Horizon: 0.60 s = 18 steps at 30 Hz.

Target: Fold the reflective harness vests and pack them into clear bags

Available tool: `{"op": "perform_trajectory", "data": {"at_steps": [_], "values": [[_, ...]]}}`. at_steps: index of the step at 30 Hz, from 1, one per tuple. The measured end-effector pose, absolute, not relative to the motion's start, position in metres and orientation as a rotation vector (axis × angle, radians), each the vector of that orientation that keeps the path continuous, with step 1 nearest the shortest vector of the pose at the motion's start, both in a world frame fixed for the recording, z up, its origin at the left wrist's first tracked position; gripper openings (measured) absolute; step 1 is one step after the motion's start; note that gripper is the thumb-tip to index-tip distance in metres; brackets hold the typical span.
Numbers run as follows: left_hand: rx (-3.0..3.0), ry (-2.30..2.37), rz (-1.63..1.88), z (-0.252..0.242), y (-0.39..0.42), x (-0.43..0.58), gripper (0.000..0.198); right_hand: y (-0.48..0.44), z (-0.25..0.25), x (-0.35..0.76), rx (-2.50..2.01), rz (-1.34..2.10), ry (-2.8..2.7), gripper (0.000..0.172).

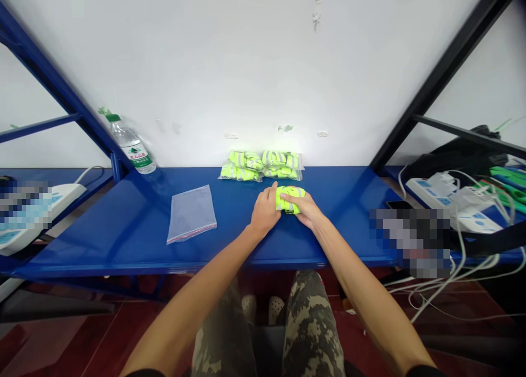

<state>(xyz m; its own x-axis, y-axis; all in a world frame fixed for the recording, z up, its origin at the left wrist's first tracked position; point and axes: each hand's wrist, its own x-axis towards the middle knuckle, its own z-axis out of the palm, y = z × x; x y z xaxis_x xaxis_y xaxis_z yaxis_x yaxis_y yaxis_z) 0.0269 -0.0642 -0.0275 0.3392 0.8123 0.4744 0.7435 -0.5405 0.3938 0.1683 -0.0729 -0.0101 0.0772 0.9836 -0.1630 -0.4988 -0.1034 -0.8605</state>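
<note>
A tightly folded fluorescent yellow hi-vis garment with grey reflective strips (291,199) lies on the blue metal shelf (110,245), in front of me at the middle. My right hand (302,210) rests across it, fingers over its top. My left hand (265,211) presses against its left end. Behind my hands is a stack of several similar yellow bundles in clear plastic bags (261,166). A flat, clear zip bag with a red edge (191,214) lies to the left of my left hand, untouched.
A plastic water bottle (132,146) leans against the white wall at the back left. Power strips (460,204) and tangled white cables sit on the right, with a black bag (460,155) behind them. Blue and black shelf uprights rise on both sides.
</note>
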Motion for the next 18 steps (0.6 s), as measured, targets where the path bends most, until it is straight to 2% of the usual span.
{"op": "perform_trajectory", "data": {"at_steps": [2, 7, 10, 14, 18], "values": [[2.497, 1.441, 0.991, -0.029, -0.067, 0.026, 0.072, -0.073, -0.009, 0.167, -0.958, 1.468, -0.71, 0.066], [2.529, 1.326, 1.053, -0.034, -0.069, 0.022, 0.076, -0.072, -0.01, 0.167, -0.975, 1.515, -0.799, 0.052], [2.53, 1.288, 1.044, -0.033, -0.07, 0.022, 0.085, -0.07, -0.013, 0.165, -1.003, 1.459, -0.778, 0.048], [2.498, 1.374, 0.963, -0.03, -0.074, 0.018, 0.094, -0.067, -0.017, 0.155, -1.025, 1.433, -0.773, 0.046], [2.453, 1.487, 0.868, -0.023, -0.085, 0.0, 0.092, -0.069, -0.02, 0.133, -1.029, 1.4, -0.784, 0.047]]}}
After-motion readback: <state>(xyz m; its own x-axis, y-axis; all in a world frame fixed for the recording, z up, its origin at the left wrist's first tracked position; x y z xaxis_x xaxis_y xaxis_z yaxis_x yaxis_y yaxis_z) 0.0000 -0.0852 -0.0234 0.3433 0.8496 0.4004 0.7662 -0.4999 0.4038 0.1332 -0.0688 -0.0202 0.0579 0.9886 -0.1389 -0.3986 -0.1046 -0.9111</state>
